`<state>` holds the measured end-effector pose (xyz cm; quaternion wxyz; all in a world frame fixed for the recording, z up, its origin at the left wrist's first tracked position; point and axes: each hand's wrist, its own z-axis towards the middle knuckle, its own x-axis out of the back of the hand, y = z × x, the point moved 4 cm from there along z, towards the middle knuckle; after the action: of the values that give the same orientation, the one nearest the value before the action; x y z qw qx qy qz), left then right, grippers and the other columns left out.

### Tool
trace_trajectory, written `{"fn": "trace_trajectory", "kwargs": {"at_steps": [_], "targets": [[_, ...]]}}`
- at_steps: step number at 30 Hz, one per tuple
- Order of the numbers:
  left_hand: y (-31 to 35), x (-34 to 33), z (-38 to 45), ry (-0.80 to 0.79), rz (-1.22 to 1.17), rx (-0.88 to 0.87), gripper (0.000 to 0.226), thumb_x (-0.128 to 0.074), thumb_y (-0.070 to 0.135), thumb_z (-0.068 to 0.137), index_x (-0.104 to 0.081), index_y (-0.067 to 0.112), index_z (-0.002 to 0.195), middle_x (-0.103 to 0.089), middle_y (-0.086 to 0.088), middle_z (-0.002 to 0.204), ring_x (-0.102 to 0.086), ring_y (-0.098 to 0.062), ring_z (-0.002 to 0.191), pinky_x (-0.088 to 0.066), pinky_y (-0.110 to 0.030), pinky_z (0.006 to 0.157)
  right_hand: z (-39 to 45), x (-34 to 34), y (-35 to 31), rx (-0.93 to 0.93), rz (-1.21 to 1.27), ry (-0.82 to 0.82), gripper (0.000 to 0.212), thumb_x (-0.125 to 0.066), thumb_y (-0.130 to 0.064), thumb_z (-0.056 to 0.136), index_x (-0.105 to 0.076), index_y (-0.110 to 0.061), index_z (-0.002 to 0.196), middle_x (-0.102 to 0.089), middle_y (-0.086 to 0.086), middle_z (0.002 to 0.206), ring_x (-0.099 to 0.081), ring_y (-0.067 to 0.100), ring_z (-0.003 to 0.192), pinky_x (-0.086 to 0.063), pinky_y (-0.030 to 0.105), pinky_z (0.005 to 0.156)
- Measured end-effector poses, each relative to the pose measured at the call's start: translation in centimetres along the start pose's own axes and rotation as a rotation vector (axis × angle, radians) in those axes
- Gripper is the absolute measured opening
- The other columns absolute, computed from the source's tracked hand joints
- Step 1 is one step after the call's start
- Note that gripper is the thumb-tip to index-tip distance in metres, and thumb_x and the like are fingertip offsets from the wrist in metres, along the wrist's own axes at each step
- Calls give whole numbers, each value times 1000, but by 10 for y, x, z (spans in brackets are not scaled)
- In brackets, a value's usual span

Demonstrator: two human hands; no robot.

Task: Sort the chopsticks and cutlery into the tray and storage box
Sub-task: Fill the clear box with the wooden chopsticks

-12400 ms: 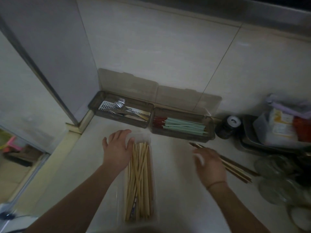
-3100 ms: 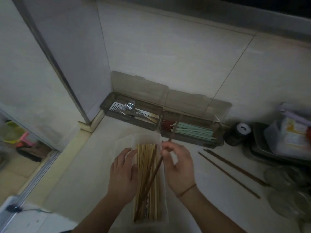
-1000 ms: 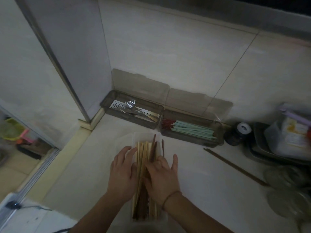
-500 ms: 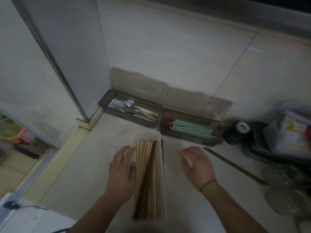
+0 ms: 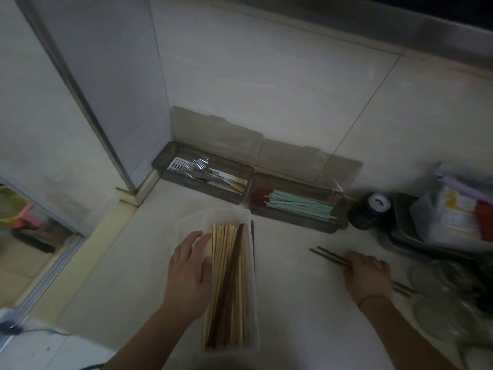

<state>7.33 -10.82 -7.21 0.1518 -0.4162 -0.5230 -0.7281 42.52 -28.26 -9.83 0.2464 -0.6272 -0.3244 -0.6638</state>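
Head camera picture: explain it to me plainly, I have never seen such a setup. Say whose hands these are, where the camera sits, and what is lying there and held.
No machine here: a person wears a camera on the head, looking down at their own hands. The left hand rests on the clear box of wooden chopsticks. The right hand grips two dark chopsticks on the counter. Behind stand a tray of metal cutlery and a tray of green chopsticks.
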Motion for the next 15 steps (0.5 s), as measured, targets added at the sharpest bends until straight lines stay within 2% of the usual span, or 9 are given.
{"fn": "trace_trajectory", "kwargs": {"at_steps": [2, 5, 8, 10, 12, 13, 15], "targets": [[0, 0, 0, -1, 6, -2, 51, -27, 36, 92, -45, 21, 137, -39, -1, 142, -37, -21, 128, -35, -43, 103, -9, -3, -8, 58, -14, 83, 22, -56, -27, 77, -70, -15, 89, -68, 8, 76, -61, 32, 75, -39, 48, 86], [0, 0, 0, -6, 12, 10, 52, -26, 38, 92, -45, 21, 138, -39, -1, 143, -36, -21, 129, -34, -43, 104, -23, -5, -18, 167, -50, 74, 37, -35, -35, 81, -68, -19, 83, -65, 4, 82, -57, 30, 79, -40, 44, 80], [-1, 0, 0, -1, 4, -5, 51, -26, 37, 93, -45, 21, 138, -39, -1, 142, -36, -21, 128, -34, -42, 103, -29, -2, -27, 187, -4, 46, 34, -33, -32, 82, -64, -17, 83, -61, 7, 89, -52, 30, 80, -43, 40, 70], [-2, -1, 0, 0, 2, -13, 50, -27, 36, 93, -46, 20, 137, -39, 0, 142, -36, -20, 128, -34, -40, 102, -29, 15, -38, 164, 166, 77, 30, -37, -26, 87, -62, -11, 87, -60, 11, 88, -55, 33, 78, -45, 38, 65], [-3, -1, 0, 4, 8, -14, 50, -28, 36, 93, -45, 22, 138, -39, 1, 142, -35, -18, 128, -31, -36, 102, -25, 48, -51, 45, 452, 129, 15, -48, -15, 94, -59, -5, 98, -61, 17, 86, -59, 39, 76, -41, 34, 63], [-3, -1, 0, 3, 15, -12, 50, -27, 36, 93, -44, 22, 138, -38, 1, 142, -34, -17, 129, -30, -35, 102, -23, 66, -61, 15, 606, 154, 14, -52, -9, 93, -56, -3, 105, -62, 18, 88, -60, 40, 76, -40, 32, 64], [-2, -1, 0, -1, 26, -5, 50, -26, 37, 93, -43, 23, 138, -38, 1, 143, -33, -16, 130, -28, -35, 102, -23, 110, -83, 45, 870, 307, 29, -52, 1, 91, -49, 3, 120, -60, 10, 95, -60, 37, 80, -45, 27, 65]]}}
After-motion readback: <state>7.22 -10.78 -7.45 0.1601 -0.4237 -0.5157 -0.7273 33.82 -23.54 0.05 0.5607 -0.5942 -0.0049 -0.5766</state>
